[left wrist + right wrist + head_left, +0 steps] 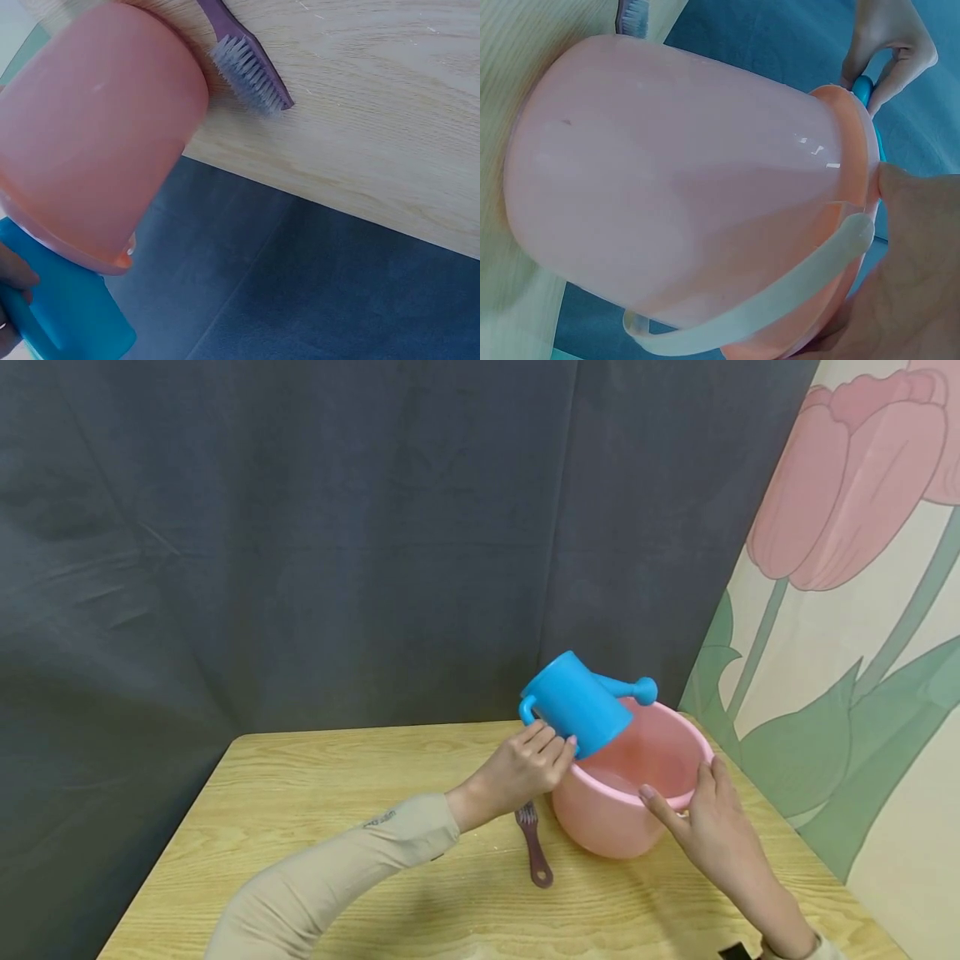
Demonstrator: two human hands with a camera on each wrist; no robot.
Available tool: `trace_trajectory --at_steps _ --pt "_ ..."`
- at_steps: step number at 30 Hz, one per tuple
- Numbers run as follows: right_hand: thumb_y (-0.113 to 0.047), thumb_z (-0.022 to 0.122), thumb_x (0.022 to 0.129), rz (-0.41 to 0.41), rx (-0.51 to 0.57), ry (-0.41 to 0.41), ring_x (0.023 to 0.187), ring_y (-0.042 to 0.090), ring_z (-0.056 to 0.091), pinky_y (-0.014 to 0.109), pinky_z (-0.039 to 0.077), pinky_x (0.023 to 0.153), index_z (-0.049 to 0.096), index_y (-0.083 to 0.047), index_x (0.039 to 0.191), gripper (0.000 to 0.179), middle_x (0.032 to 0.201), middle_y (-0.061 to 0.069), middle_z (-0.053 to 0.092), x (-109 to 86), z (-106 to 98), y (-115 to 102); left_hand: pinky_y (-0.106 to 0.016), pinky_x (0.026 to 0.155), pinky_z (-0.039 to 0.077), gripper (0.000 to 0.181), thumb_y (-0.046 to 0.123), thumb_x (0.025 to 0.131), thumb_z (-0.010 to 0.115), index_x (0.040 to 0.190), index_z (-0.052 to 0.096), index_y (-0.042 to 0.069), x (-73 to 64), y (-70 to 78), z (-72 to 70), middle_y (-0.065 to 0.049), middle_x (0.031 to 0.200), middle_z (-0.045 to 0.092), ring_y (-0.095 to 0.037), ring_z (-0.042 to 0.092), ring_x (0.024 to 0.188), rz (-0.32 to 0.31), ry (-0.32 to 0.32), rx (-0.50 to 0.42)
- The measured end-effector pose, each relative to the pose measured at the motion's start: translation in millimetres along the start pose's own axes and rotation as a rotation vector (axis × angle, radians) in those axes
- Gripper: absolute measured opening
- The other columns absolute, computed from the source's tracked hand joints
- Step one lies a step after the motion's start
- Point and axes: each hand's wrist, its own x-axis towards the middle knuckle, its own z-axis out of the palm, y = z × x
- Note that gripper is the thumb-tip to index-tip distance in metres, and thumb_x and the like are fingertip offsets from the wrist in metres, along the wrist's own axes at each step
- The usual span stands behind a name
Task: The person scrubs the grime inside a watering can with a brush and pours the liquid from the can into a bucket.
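My left hand (532, 758) grips the handle of a blue toy watering can (577, 706), tilted over a pink bucket (611, 827). Its spout, with a rounded head, points right. In the left wrist view the can (71, 307) is beside the bucket's rim, with part of my hand at the edge. My right hand (720, 827) rests on the bucket's near right rim, thumb and fingers spread apart. The right wrist view shows that thumb touching the rim; the other fingertips are hidden. The bucket stands upright, its pale handle (772, 315) hanging down outside.
A purple-handled brush (536, 852) lies on the wooden table (337, 785), left of the bucket, its bristles visible in the left wrist view. A dark curtain (375, 543) hangs behind the table. The wall with painted tulips (892, 777) runs along the right.
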Motion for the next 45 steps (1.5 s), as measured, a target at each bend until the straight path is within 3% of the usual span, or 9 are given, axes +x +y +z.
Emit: trace_trajectory --at_steps 14,22,29,39,45 --pt "-0.049 0.059 0.097 0.011 -0.004 -0.012 0.128 0.067 0.026 0.076 0.031 0.092 0.024 0.031 0.134 0.095 0.146 0.051 0.008 0.8 1 0 -0.028 0.084 0.052 0.026 0.019 0.093 0.069 0.118 0.073 0.009 -3.4 0.8 0.8 -0.002 0.097 0.073 -0.014 0.066 0.084 0.003 0.000 0.027" --pt "-0.049 0.060 0.096 0.009 -0.008 -0.007 0.128 0.067 0.026 0.077 0.031 0.091 0.031 0.029 0.129 0.090 0.146 0.050 0.009 0.5 1 -2 -0.031 0.089 0.053 0.022 0.013 0.095 0.066 0.115 0.073 0.005 -3.3 0.1 1.8 -0.004 0.095 0.071 -0.016 0.066 0.084 -0.021 0.028 0.029" --pt "-0.049 0.059 0.097 0.007 -0.009 -0.006 0.128 0.067 0.026 0.077 0.030 0.092 0.043 0.023 0.114 0.076 0.146 0.050 0.009 0.7 1 -3 -0.030 0.088 0.053 0.022 0.014 0.094 0.067 0.113 0.072 0.003 -6.0 -1.6 3.0 -0.005 0.096 0.071 -0.016 0.066 0.085 -0.036 0.041 0.021" --pt "-0.050 0.059 0.097 0.016 -0.009 -0.020 0.128 0.068 0.024 0.077 0.029 0.092 0.018 0.030 0.138 0.098 0.146 0.050 0.008 0.0 2 -1 -0.028 0.087 0.054 0.020 0.013 0.092 0.069 0.109 0.070 0.002 -4.2 -4.9 1.0 -0.005 0.091 0.070 -0.014 0.067 0.082 -0.100 0.028 -0.017" --pt "-0.047 0.060 0.097 -0.005 0.006 0.002 0.127 0.067 0.027 0.076 0.031 0.091 0.017 0.029 0.139 0.097 0.146 0.050 0.009 1.5 1 1 -0.021 0.071 0.054 0.008 0.002 0.091 0.065 0.099 0.065 0.003 0.9 -14.4 -1.7 -0.002 0.078 0.061 -0.012 0.059 0.070 -0.211 0.059 -0.115"
